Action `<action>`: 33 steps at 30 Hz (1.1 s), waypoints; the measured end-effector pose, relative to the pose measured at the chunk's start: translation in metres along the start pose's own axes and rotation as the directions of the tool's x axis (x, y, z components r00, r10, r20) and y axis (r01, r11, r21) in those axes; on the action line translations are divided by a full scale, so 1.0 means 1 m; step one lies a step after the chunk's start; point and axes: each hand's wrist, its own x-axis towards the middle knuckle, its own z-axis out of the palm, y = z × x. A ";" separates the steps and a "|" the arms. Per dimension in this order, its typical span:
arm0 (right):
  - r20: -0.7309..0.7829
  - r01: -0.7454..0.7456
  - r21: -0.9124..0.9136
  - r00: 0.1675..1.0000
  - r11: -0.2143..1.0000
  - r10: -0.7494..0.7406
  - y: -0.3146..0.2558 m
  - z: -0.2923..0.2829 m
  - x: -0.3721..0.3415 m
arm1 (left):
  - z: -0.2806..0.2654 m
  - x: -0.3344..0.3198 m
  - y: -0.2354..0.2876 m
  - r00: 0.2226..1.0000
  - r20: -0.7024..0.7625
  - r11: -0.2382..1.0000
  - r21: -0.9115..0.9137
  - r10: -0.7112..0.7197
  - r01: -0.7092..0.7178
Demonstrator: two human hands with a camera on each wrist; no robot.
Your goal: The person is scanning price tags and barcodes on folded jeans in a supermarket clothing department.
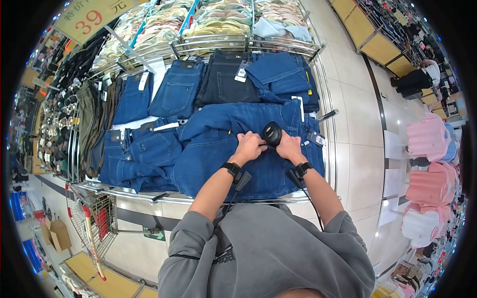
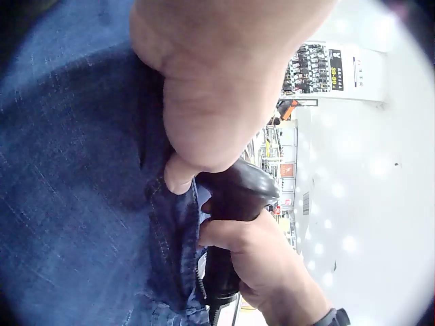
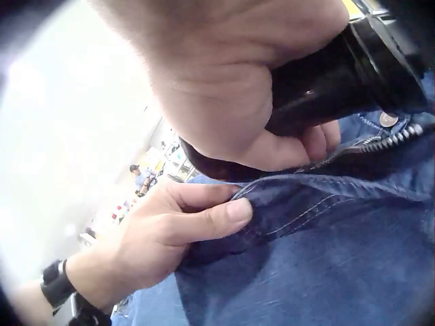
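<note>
A pair of blue jeans [image 1: 208, 156] lies spread over other denim on the rack. My left hand [image 1: 248, 149] pinches the edge of its fly between thumb and fingers, as the right wrist view shows closely. In my right hand [image 1: 289, 147] I grip a black handheld device [image 1: 272, 133] with a rounded head; its exact kind I cannot tell. The device [image 3: 326, 81] lies along the open fly, close beside the metal zipper [image 3: 391, 140] and a button [image 3: 388, 119]. In the left wrist view, the right fingers wrap the device's dark body [image 2: 228, 197].
Folded jeans [image 1: 174, 92] with tags lie behind and left on the metal-railed rack [image 1: 323, 111]. Bins of pale garments [image 1: 221, 20] stand beyond, below a price sign [image 1: 94, 20]. A shopping cart [image 1: 94, 223] is at lower left; pink clothes [image 1: 430, 184] are at right.
</note>
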 end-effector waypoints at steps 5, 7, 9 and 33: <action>-0.054 0.021 -0.107 0.998 0.994 -0.027 0.008 -0.001 -0.004 | 0.003 0.002 0.002 0.999 -0.034 0.999 0.026 0.036 -0.035; -0.039 -0.006 -0.088 0.999 0.996 0.003 0.007 -0.004 -0.002 | 0.003 0.002 0.002 0.997 -0.053 0.998 0.046 0.056 -0.054; -0.053 -0.002 -0.098 0.999 0.995 -0.003 0.009 0.000 -0.001 | 0.003 0.001 0.003 0.995 -0.062 0.994 0.086 0.075 -0.069; 0.053 -0.044 -0.196 0.997 0.980 0.055 -0.029 -0.009 -0.007 | 0.014 -0.009 -0.007 0.976 -0.183 0.992 0.063 0.119 -0.109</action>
